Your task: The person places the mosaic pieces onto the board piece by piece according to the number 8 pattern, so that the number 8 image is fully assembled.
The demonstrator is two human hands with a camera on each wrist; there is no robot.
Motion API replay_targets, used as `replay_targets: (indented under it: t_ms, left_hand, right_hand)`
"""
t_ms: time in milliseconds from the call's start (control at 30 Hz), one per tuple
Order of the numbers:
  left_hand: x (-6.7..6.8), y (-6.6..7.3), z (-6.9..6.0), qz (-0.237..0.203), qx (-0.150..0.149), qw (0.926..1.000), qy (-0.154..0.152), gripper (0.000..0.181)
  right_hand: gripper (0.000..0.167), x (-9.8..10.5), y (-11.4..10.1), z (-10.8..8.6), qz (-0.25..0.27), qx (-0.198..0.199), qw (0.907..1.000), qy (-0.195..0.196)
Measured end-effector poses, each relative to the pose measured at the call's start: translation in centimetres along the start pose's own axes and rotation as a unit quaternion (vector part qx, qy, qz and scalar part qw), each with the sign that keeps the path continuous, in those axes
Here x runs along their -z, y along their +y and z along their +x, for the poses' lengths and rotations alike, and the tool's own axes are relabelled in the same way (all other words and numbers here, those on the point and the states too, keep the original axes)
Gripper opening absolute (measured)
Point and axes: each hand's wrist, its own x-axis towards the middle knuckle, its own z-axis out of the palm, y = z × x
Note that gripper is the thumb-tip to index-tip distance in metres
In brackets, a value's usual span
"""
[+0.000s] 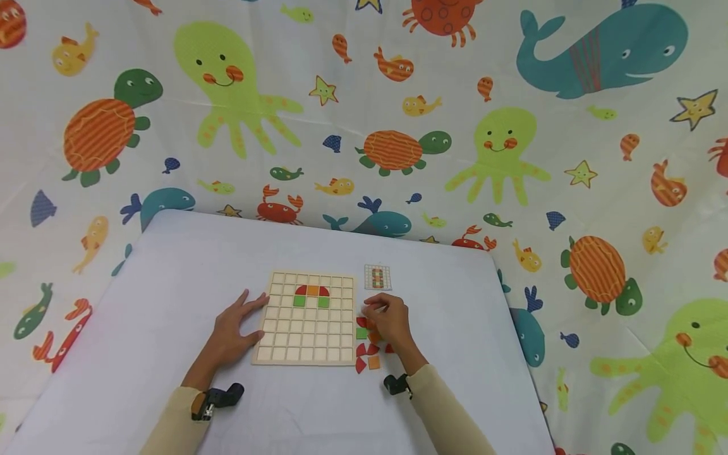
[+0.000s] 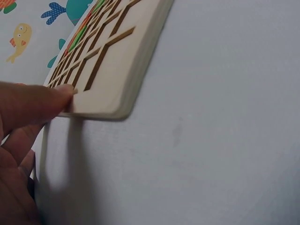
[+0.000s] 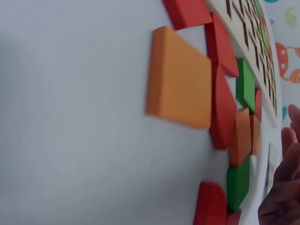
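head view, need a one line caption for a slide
Left hand touching a wooden grid board, right hand near loose red, green and orange pieces.

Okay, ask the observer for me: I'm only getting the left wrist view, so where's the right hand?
Observer: The right hand is off the board's right side, by some loose pieces.

Operator: I just see slivers of color on the board. What's the arrangement?

Observer: An orange square sits between two red pieces, with a green square on the near side of each red one.

Operator: Anything beside the board's far right part?

Observer: Yes, a small card printed with a grid and a colored pattern.
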Motion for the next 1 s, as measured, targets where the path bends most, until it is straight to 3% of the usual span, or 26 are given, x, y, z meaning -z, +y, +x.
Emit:
replay_targets:
  t_ms: [133,300,633,1000]
  left_hand:
    - [0.1,0.1,0.0,-0.001,0.008,1.0000,-0.001,0.077]
    - [0.1,0.2,0.0,-0.002,0.014,0.9999,-0.005,0.077]
    - [-0.1,0.1,0.0,0.000,0.012,0.9999,-0.002,0.077]
    - [0.0,0.2,0.0,0.002,0.006,1.0000,-0.002,0.076]
  right_hand:
    - [0.014,0.4,0.5,-0.4,-0.014,-0.013,0.9996,-0.021]
    - [0.019,0.6,0.7,-0.9,-0.053,0.013,0.9972,-0.052]
    - [0.013,0.5,0.9,-1.1,-0.067,0.044,0.9951,-0.059]
    - [0.004,-0.3,0.5,-1.1,-0.002,0.045,0.9990,-0.003]
